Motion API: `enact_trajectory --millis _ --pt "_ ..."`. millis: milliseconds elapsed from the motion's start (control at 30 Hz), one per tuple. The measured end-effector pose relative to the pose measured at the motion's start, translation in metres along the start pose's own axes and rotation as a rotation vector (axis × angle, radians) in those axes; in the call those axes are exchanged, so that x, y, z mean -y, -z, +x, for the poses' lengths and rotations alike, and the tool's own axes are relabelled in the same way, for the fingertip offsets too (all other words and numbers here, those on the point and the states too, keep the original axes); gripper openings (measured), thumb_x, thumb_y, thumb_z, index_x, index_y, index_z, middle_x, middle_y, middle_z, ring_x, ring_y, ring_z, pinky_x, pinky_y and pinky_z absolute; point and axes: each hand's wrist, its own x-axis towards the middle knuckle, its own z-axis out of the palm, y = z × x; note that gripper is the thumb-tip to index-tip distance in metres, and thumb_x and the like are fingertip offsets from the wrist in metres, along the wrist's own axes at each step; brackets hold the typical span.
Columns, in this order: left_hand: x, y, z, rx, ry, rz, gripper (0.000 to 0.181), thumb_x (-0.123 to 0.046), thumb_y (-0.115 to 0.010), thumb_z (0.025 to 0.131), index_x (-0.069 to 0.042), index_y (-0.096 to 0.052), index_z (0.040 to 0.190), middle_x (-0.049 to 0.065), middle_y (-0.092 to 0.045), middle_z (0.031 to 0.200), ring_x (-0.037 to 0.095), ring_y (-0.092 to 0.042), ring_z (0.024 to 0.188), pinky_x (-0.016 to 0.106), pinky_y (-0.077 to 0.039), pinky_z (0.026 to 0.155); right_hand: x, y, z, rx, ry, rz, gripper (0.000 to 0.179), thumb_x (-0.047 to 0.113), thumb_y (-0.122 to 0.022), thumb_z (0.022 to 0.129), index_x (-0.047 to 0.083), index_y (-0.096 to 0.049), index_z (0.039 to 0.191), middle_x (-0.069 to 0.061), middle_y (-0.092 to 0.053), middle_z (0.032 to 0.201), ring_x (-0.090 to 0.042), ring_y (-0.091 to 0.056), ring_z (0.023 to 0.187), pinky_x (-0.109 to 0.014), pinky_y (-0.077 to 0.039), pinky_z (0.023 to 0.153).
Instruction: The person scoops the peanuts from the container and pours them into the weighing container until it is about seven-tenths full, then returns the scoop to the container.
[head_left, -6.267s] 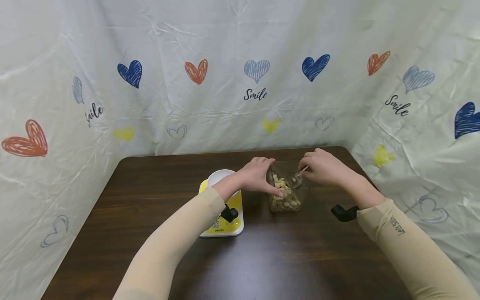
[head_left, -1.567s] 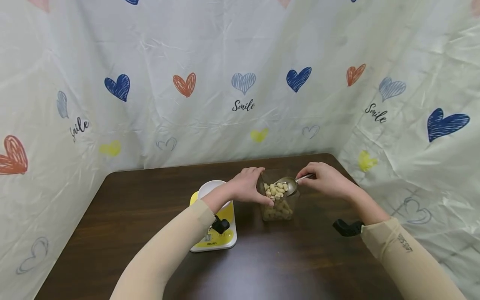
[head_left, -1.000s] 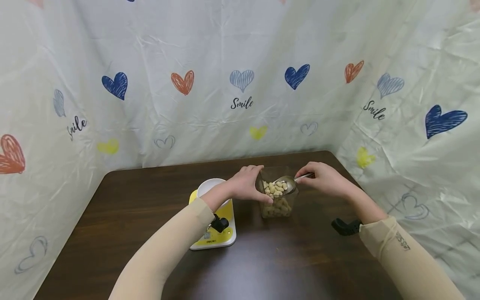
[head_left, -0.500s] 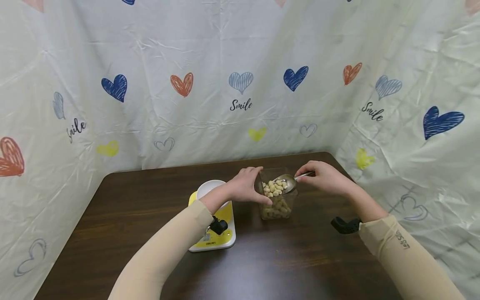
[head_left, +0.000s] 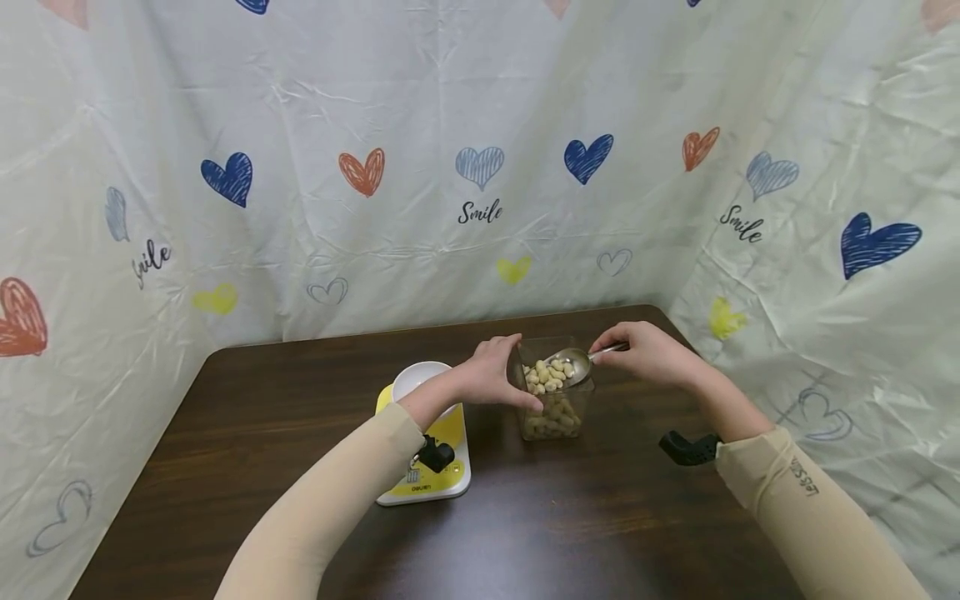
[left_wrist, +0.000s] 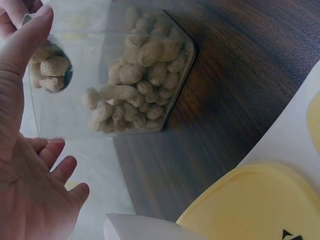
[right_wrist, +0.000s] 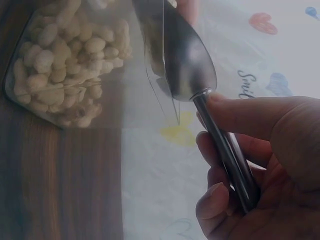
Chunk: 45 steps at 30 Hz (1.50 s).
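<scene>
In the head view a clear square container [head_left: 587, 404] of unshelled peanuts [left_wrist: 145, 75] stands on the table, right of centre. My left hand [head_left: 491, 375] holds its left side at the rim, thumb at the front and fingers at the back. A metal scoop [right_wrist: 192, 65], bearing several peanuts, sits at the container's mouth. The right hand [head_left: 647, 354] grips the scoop's handle [right_wrist: 227, 150], thumb near the bowl end and fingers curled underneath. The right wrist view shows the scoop partly through the container's clear wall.
Left of the container is a yellow and white kitchen scale [head_left: 450, 429] with a white bowl [head_left: 412, 377] on it, both partly covered by the left arm. A white curtain [head_left: 420, 275] printed with hearts hangs behind the dark wooden table [head_left: 300, 392].
Compared with the oldest frame, the scoop has turned from steep to flatter and now carries peanuts at the rim. The head view has tilted up. Over the last second the hands barely move.
</scene>
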Motion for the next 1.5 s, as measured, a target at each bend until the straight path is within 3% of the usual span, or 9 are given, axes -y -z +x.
enact_trajectory --millis 233,567,933,1267,1500 --pt "0.002 -0.001 0.001 0.015 0.002 -0.014 0.127 -0.066 -0.083 0.074 -0.013 -0.013 0.165 0.009 -0.025 0.165 0.032 -0.019 0.152 0.047 -0.029 0.118 0.001 0.004 -0.003 0.005 -0.013 0.015 0.025 0.033 -0.070 0.100 0.013 -0.076 0.114 -0.004 -0.071 0.114 -0.023 -0.063 0.104 -0.042 -0.050 0.083" --pt "0.003 -0.001 0.002 0.011 0.018 -0.048 0.127 -0.063 -0.085 0.074 -0.013 -0.013 0.165 0.008 -0.028 0.163 0.034 -0.019 0.152 0.048 -0.028 0.118 0.000 0.006 -0.003 -0.029 -0.023 -0.004 0.025 0.034 -0.070 0.099 0.014 -0.076 0.114 -0.003 -0.072 0.114 -0.023 -0.063 0.105 -0.043 -0.048 0.085" --pt "0.005 0.001 0.000 0.021 0.015 -0.029 0.124 -0.066 -0.082 0.075 -0.014 -0.013 0.165 0.010 -0.025 0.165 0.035 -0.018 0.152 0.049 -0.028 0.118 -0.013 0.016 -0.004 -0.061 -0.044 0.004 0.027 0.033 -0.069 0.100 0.011 -0.077 0.114 -0.007 -0.071 0.116 -0.022 -0.061 0.094 -0.039 -0.048 0.079" --pt "0.006 0.001 0.001 0.032 0.008 -0.044 0.126 -0.063 -0.083 0.076 -0.013 -0.009 0.165 0.011 -0.021 0.167 0.035 -0.016 0.153 0.050 -0.026 0.119 -0.034 0.013 -0.008 -0.046 -0.108 0.074 0.041 0.045 -0.066 0.100 0.012 -0.074 0.123 -0.009 -0.069 0.124 -0.027 -0.062 0.112 -0.043 -0.048 0.090" --pt "0.012 0.016 -0.007 0.020 -0.043 -0.031 0.126 -0.065 -0.080 0.077 -0.013 -0.008 0.166 0.006 -0.020 0.168 0.029 -0.013 0.154 0.048 -0.023 0.120 -0.038 0.010 -0.011 -0.063 -0.095 0.119 0.038 0.039 -0.067 0.101 0.008 -0.073 0.123 -0.008 -0.070 0.119 -0.023 -0.062 0.107 -0.039 -0.050 0.087"
